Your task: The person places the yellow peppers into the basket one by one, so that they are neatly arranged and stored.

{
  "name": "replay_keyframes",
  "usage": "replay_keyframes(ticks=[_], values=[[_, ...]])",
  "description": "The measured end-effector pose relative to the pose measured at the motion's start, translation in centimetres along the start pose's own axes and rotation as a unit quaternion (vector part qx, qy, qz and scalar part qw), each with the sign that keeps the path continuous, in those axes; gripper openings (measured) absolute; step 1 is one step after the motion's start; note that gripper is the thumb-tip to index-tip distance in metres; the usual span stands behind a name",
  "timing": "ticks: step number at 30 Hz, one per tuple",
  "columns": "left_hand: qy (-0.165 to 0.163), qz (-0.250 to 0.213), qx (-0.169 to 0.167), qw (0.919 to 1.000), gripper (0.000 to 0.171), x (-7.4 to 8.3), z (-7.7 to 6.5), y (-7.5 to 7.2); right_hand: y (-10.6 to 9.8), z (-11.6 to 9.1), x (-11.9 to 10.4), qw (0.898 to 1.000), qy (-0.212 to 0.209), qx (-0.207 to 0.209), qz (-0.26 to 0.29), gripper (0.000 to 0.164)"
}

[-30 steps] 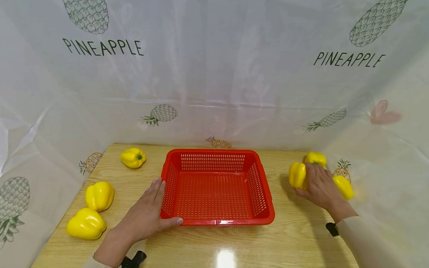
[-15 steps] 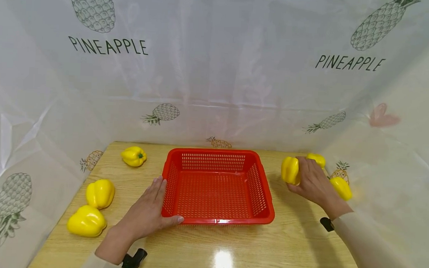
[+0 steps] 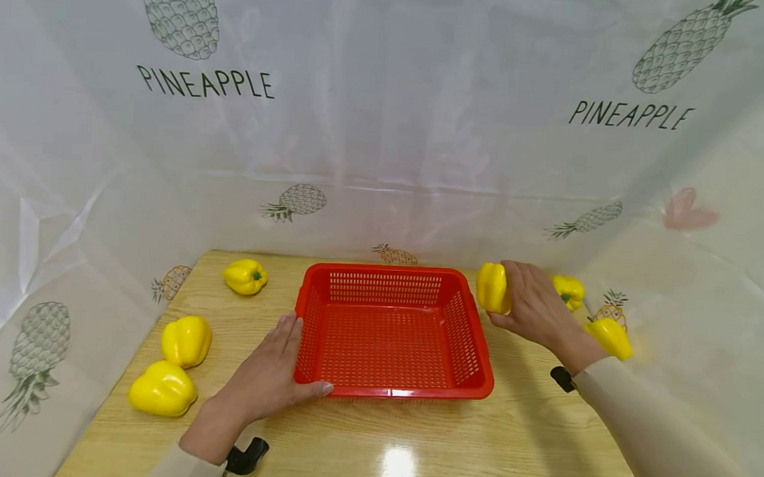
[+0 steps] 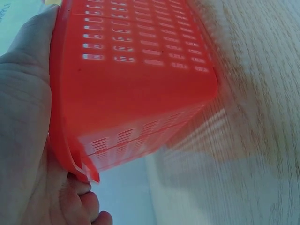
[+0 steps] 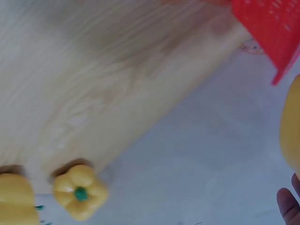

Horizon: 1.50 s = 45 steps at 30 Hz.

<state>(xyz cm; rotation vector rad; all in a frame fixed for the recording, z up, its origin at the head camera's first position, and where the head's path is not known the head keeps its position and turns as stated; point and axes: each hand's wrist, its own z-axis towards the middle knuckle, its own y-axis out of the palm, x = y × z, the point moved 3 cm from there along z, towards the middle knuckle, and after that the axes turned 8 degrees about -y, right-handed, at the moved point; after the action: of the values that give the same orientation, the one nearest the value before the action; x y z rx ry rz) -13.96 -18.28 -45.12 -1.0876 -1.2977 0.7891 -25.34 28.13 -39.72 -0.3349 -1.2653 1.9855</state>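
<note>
In the head view my right hand [image 3: 534, 300] grips a yellow bell pepper [image 3: 492, 288] up beside the far right corner of a red plastic basket [image 3: 392, 392]. Only a slice of this pepper [image 5: 291, 131] shows at the right edge of the right wrist view, with fingertips [image 5: 288, 204] below it. My left hand [image 3: 260, 371] rests on the basket's left rim with its fingers straight, the thumb lying along the near rim. From the left wrist, the slotted basket wall [image 4: 140, 84] fills the middle, with the hand against its rim.
Two more yellow peppers, one farther back [image 3: 568, 292] and one nearer [image 3: 609, 338], lie at the table's right. Along the left lie three others: a far one [image 3: 245, 276], a middle one [image 3: 187, 341] and a near one [image 3: 163, 389]. Pineapple-printed sheeting [image 3: 386, 126] surrounds the wooden table [image 3: 324, 447].
My right hand has carried the pepper left and slightly away from me, from the right-hand peppers to the basket's right side. The left hand stays on the rim.
</note>
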Motion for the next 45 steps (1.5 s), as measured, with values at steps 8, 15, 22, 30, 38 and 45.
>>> replay_keyframes(ticks=[8, 15, 22, 30, 38, 45], values=[[-0.003, 0.006, -0.003, 1.0000, 0.135, 0.1, 0.0, -0.2, -0.3, 4.8, -2.3, 1.000, -0.016, -0.019, -0.006, 0.098], [-0.001, 0.012, -0.001, 0.9999, 0.135, 0.1, 0.0, -0.4, 0.5, 9.1, -5.3, 0.998, -0.033, -0.036, 0.025, 0.096], [-0.003, 0.020, -0.005, 0.9998, 0.135, 0.0, 0.1, -0.5, 2.6, 12.6, -8.7, 0.995, -0.073, -0.067, 0.013, 0.090], [-0.010, 0.019, -0.014, 0.9997, 0.136, 0.0, 0.2, -0.4, 5.7, 15.0, -11.9, 0.988, -0.095, -0.123, -0.013, 0.097], [-0.002, 0.020, -0.004, 0.9998, 0.133, 0.1, 0.1, -0.4, 8.7, 16.0, -14.1, 0.982, -0.086, -0.164, 0.029, 0.095], [0.002, 0.024, 0.002, 0.9997, 0.131, 0.1, 0.1, -0.3, 10.7, 16.6, -16.1, 0.975, -0.092, -0.202, 0.026, 0.087]])
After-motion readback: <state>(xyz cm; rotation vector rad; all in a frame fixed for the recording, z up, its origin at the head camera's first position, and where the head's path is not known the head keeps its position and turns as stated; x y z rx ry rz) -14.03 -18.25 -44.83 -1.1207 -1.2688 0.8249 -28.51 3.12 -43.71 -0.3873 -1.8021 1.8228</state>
